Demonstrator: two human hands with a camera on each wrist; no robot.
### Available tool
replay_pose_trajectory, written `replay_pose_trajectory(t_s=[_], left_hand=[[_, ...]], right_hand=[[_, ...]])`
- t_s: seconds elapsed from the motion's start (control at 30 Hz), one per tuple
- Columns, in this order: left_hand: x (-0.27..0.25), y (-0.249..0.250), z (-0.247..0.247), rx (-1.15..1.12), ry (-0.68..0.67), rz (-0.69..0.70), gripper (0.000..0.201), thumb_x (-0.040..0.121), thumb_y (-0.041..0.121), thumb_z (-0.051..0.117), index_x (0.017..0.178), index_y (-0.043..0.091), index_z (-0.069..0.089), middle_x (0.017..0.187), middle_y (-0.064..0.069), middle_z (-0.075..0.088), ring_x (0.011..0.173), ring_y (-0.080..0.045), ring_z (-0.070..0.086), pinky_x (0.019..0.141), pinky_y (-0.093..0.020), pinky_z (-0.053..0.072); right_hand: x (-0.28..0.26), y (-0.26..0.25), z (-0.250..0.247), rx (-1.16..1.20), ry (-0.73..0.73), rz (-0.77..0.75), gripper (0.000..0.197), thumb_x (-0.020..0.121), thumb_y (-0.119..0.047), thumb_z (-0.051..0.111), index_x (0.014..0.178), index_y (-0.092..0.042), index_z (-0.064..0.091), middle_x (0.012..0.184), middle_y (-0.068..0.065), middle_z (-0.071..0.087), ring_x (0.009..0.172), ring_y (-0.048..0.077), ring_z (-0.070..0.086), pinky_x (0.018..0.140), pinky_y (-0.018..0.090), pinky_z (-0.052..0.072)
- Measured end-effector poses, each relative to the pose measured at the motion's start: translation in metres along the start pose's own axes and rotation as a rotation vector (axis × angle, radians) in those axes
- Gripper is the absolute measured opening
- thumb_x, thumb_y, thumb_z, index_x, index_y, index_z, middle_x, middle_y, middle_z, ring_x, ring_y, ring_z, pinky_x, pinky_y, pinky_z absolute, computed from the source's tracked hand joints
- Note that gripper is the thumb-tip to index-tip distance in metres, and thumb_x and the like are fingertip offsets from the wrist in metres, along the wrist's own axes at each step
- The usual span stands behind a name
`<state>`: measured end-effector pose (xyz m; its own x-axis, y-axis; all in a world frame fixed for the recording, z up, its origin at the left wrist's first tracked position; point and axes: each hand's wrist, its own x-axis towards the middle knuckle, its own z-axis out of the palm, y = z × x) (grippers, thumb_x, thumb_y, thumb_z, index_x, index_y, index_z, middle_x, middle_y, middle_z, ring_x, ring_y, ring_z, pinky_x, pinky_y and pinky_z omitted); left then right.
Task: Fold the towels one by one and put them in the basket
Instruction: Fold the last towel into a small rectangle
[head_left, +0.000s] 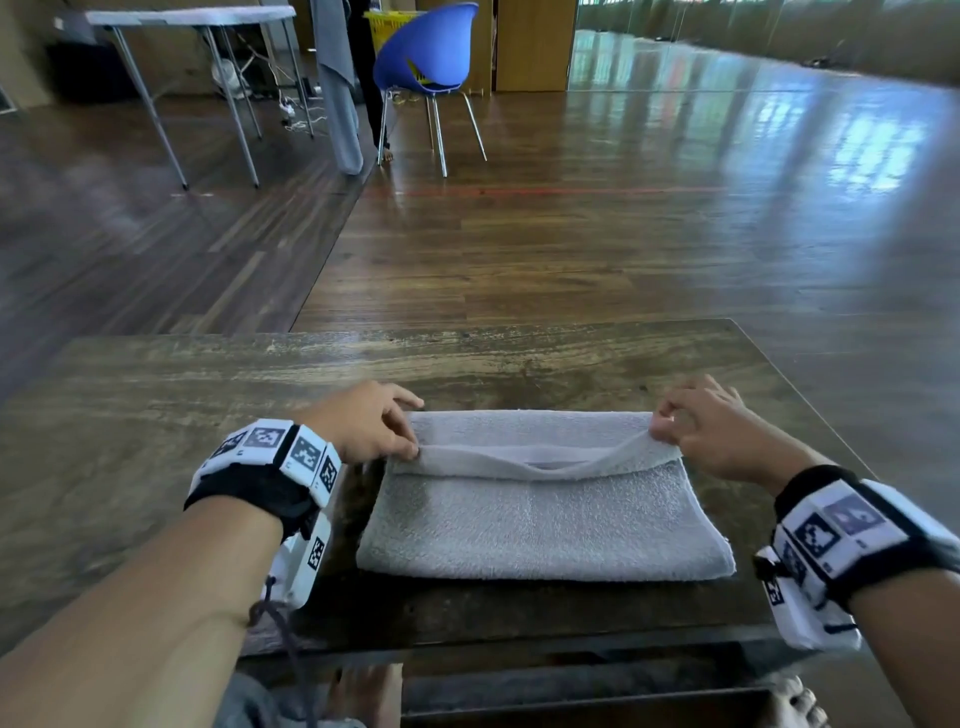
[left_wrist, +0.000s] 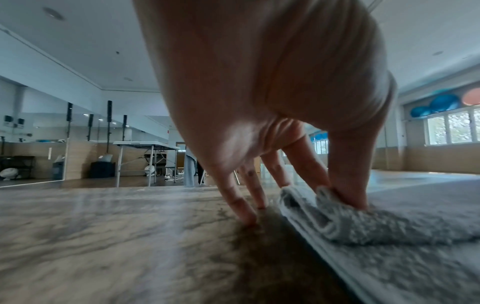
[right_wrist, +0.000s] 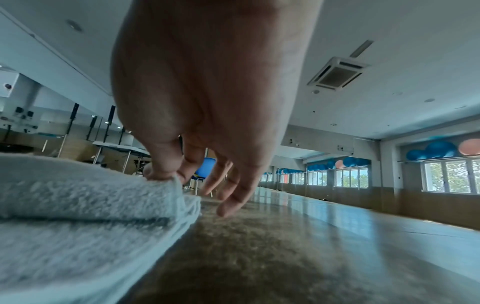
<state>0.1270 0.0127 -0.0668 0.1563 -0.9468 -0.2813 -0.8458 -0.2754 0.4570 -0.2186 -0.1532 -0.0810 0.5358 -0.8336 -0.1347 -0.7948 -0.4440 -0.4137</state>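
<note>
A grey towel (head_left: 540, 519) lies folded on the wooden table (head_left: 208, 395), its far part doubled over toward me. My left hand (head_left: 410, 441) pinches the left corner of the doubled-over flap between thumb and finger; the left wrist view shows that left hand (left_wrist: 345, 197) pinching the towel (left_wrist: 389, 228) while two other fingers touch the table. My right hand (head_left: 662, 428) pinches the flap's right corner, slightly lifted; in the right wrist view this right hand (right_wrist: 168, 174) holds the towel (right_wrist: 78, 197) with its other fingers hanging free. No basket stands near the table.
Beyond the table's far edge is wooden floor. A blue chair (head_left: 431, 57) with a yellow basket (head_left: 387, 26) behind it, a person's legs (head_left: 343, 93) and a white folding table (head_left: 197, 21) stand at the far left. My knees show under the near edge.
</note>
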Motion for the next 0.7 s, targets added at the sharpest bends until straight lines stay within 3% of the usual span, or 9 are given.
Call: replay_pose_trajectory(t_s=[0.03,0.1,0.23,0.3,0.37,0.5,0.6,0.63,0.7], left_hand=[[0.001,0.002,0.000,0.006,-0.001,-0.001,0.005,0.084,0.026,0.078,0.084,0.022,0.081,0.127,0.023,0.051,0.112,-0.007,0.054,0.090,-0.028,0.038],[0.001,0.007,-0.002,0.027,-0.002,-0.005,0.003,0.083,0.024,0.078,0.081,0.024,0.081,0.118,0.019,0.062,0.105,-0.010,0.060,0.087,-0.030,0.045],[0.003,0.019,-0.008,0.031,-0.009,-0.020,0.007,0.079,0.016,0.077,0.074,0.018,0.081,0.091,0.001,0.076,0.088,-0.023,0.070,0.083,-0.044,0.058],[0.005,0.026,-0.014,0.036,0.149,0.029,0.011,0.081,0.011,0.073,0.073,0.014,0.081,0.089,0.001,0.075,0.083,-0.021,0.069,0.081,-0.040,0.057],[0.010,0.034,-0.020,0.083,0.441,0.121,0.015,0.085,0.010,0.068,0.076,0.008,0.080,0.098,0.000,0.073,0.085,-0.020,0.066,0.083,-0.036,0.053],[0.016,0.040,-0.033,0.036,1.004,0.257,0.013,0.090,0.011,0.065,0.090,0.003,0.076,0.123,-0.006,0.066,0.105,-0.024,0.061,0.095,-0.028,0.043],[0.016,0.032,-0.036,-0.013,1.115,0.259,0.012,0.093,0.013,0.063,0.095,0.006,0.073,0.131,-0.007,0.060,0.115,-0.022,0.057,0.100,-0.029,0.041],[0.015,0.027,-0.035,-0.018,1.093,0.239,0.011,0.093,0.013,0.063,0.095,0.007,0.072,0.129,-0.007,0.061,0.113,-0.023,0.058,0.100,-0.032,0.043],[0.013,0.016,-0.026,-0.001,0.983,0.209,0.010,0.093,0.012,0.064,0.094,0.007,0.073,0.119,-0.006,0.065,0.106,-0.023,0.061,0.096,-0.035,0.047]], right_hand=[[0.000,-0.003,0.003,-0.039,-0.018,-0.013,0.007,0.098,-0.030,0.061,0.093,-0.026,0.062,0.116,-0.008,0.044,0.116,0.014,0.033,0.110,0.043,0.030],[0.002,-0.009,0.008,-0.063,-0.077,-0.024,0.008,0.099,-0.029,0.062,0.096,-0.021,0.063,0.116,-0.003,0.052,0.115,0.019,0.043,0.106,0.040,0.033],[0.010,-0.018,0.000,-0.063,-0.147,-0.020,0.023,0.093,-0.020,0.070,0.088,0.001,0.070,0.094,0.018,0.073,0.080,0.028,0.062,0.067,0.032,0.042],[0.015,-0.024,-0.011,-0.059,-0.060,-0.031,0.018,0.090,-0.021,0.074,0.074,-0.015,0.072,0.081,0.003,0.072,0.077,0.026,0.063,0.063,0.025,0.039],[0.020,-0.031,-0.020,0.048,0.195,-0.056,0.021,0.090,-0.018,0.074,0.070,-0.025,0.069,0.077,-0.007,0.066,0.073,0.014,0.062,0.057,0.018,0.038],[0.035,-0.037,-0.034,0.212,0.804,-0.201,0.003,0.092,-0.016,0.067,0.090,-0.015,0.068,0.105,-0.003,0.057,0.092,0.015,0.055,0.081,0.021,0.037],[0.040,-0.027,-0.033,0.392,0.814,-0.256,0.010,0.093,-0.016,0.069,0.087,-0.023,0.065,0.125,-0.013,0.054,0.108,0.002,0.055,0.090,0.009,0.040],[0.040,-0.020,-0.029,0.417,0.780,-0.244,0.018,0.093,-0.014,0.070,0.084,-0.029,0.064,0.124,-0.012,0.057,0.107,0.000,0.055,0.087,0.002,0.038],[0.040,-0.008,-0.019,0.489,0.663,-0.195,0.026,0.094,-0.013,0.069,0.081,-0.035,0.063,0.112,-0.010,0.068,0.101,0.005,0.063,0.081,0.006,0.041]])
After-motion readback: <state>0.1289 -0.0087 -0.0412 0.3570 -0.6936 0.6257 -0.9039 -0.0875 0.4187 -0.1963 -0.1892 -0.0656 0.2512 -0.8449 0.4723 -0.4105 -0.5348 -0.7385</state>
